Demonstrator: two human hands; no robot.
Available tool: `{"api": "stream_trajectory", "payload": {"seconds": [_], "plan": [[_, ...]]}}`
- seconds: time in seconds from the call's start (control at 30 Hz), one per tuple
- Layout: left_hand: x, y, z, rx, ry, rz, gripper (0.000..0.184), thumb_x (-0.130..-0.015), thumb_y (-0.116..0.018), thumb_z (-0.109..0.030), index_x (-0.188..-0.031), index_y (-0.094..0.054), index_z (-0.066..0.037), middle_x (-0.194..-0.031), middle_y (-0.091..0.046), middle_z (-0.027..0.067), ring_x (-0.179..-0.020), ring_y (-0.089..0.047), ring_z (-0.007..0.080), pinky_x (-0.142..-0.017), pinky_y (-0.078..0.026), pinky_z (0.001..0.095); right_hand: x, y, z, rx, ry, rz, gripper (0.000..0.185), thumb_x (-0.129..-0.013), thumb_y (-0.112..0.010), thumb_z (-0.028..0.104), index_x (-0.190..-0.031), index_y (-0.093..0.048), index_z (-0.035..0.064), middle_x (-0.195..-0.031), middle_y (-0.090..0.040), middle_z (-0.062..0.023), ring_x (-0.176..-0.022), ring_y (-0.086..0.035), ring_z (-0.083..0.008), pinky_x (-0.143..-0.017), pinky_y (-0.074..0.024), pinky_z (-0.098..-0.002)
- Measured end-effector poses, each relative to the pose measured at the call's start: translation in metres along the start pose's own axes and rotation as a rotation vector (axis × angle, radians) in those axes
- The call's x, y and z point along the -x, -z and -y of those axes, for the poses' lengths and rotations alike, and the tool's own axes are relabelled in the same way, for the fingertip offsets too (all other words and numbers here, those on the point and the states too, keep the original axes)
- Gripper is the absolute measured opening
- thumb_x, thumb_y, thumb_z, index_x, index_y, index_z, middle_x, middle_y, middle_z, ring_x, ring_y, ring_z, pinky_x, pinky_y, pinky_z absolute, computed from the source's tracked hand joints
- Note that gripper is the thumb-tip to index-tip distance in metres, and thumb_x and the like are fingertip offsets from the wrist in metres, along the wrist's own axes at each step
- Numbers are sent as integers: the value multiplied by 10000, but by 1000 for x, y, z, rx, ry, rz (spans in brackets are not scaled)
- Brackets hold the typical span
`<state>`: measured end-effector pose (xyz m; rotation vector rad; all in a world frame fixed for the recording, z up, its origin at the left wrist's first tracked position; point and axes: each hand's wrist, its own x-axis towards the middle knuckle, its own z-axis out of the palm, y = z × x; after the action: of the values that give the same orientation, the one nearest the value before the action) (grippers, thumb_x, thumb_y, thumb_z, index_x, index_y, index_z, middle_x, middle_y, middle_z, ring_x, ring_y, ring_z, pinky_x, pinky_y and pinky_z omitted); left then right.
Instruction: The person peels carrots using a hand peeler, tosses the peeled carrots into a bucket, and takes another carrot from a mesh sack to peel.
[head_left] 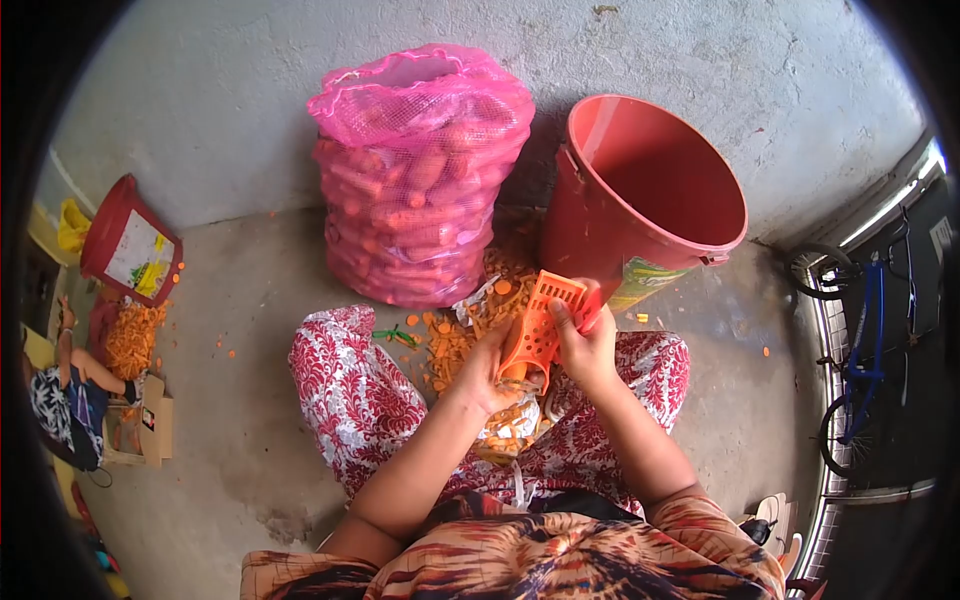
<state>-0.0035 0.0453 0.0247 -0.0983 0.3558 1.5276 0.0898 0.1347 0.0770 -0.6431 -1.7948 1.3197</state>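
Observation:
Both of my hands hold an orange perforated plastic piece (538, 325), grater-like in shape, over my lap. My left hand (485, 378) closes round its lower left edge. At its upper right, my right hand (588, 348) grips with the thumb across the holes. A red part (592, 300) shows by the right fingers; I cannot tell if it belongs to the same piece. What looks like carrot shows at the lower end, near the left fingers. Beneath, carrot scraps (512, 428) lie on a plastic sheet in my lap. More orange cuttings (450, 350) cover the floor ahead.
A pink mesh sack (415, 215) full of carrots stands by the wall, beside a tall red bucket (650, 190). At far left are a tipped red bucket (110, 235), a carrot pile (135, 335), another seated person (75, 390) and a cardboard box (155, 420). A blue bicycle (868, 340) stands right.

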Motion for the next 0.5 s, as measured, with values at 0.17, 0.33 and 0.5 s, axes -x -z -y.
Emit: {"api": "stream_trajectory", "payload": {"seconds": [0.17, 0.33, 0.5], "plan": [[6, 4, 8, 9, 47, 7, 330, -863, -401, -377, -967, -508, -83, -792, -544, 76, -670, -528, 194, -560, -427, 305, -10, 7, -9, 1, -17, -88, 152, -808, -541, 70, -921, -464, 3, -711, -532, -38, -621, -504, -92, -558, -424, -229], [15, 3, 12, 44, 163, 141, 331, -848, -425, -405, -880, -480, -80, -752, -471, 81, -641, -446, 192, -586, -378, 296, -61, 43, -43, 66, -7, -495, 84, -827, -504, 69, -863, -446, 20, -672, -497, -12, -586, -453, -73, -550, -398, -223], [12, 5, 6, 114, 77, 47, 316, -861, -403, -352, -919, -500, -57, -746, -479, 67, -636, -431, 175, -578, -363, 278, -21, 14, -6, -169, 3, -138, 159, -836, -507, 120, -961, -449, 40, -669, -515, -6, -494, -483, -69, -440, -406, -197]]}}
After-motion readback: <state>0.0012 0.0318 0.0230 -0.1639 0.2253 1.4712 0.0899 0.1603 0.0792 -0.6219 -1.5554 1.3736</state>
